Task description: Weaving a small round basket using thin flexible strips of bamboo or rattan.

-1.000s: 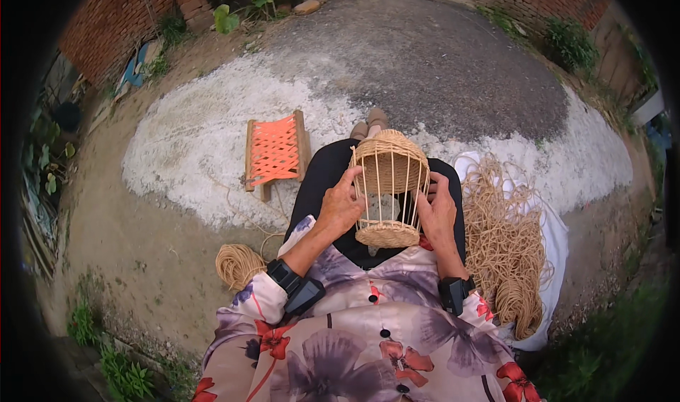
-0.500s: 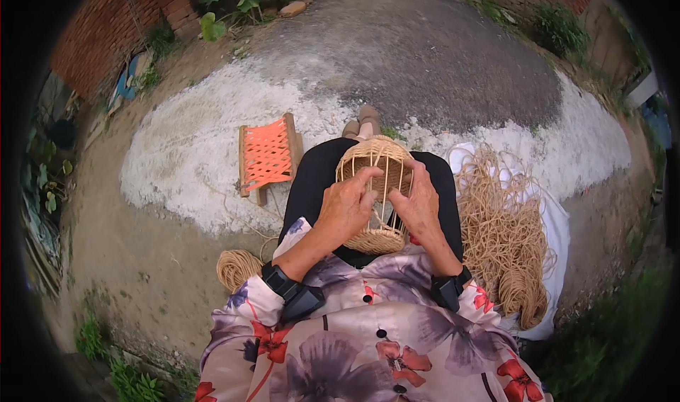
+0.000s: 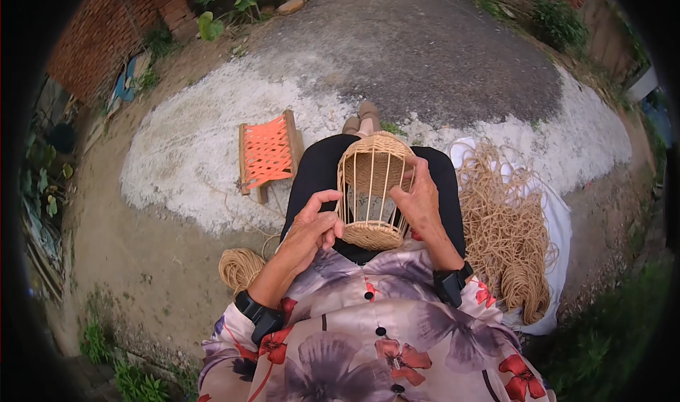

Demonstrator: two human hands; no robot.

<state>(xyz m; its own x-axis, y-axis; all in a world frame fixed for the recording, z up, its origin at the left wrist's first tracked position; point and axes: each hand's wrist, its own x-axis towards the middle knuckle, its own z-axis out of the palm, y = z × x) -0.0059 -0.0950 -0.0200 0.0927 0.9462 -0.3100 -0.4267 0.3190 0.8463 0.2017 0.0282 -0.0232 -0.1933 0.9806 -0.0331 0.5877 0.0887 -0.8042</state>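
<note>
A half-woven wicker basket [image 3: 368, 236] rests between my thighs, with bare upright stakes joining its woven base and woven band. My right hand [image 3: 419, 204] grips its right side, thumb and fingers on the stakes. My left hand [image 3: 312, 232] is beside the lower left of the basket, fingers apart and bent, tips close to or touching it, without a grip.
A wooden folding stool [image 3: 268, 154] with orange woven straps stands ahead to the left. A rope coil [image 3: 241, 267] lies at lower left. Tangled rope [image 3: 503, 218] lies on a white sheet [image 3: 556, 246] at right. Brick walls [image 3: 92, 44] and plants [image 3: 556, 26] border the ground.
My left hand has moved from the basket's stakes down and to the left, loosening its fingers. My right hand stays on the right side. The basket has shifted slightly since half a second ago.
</note>
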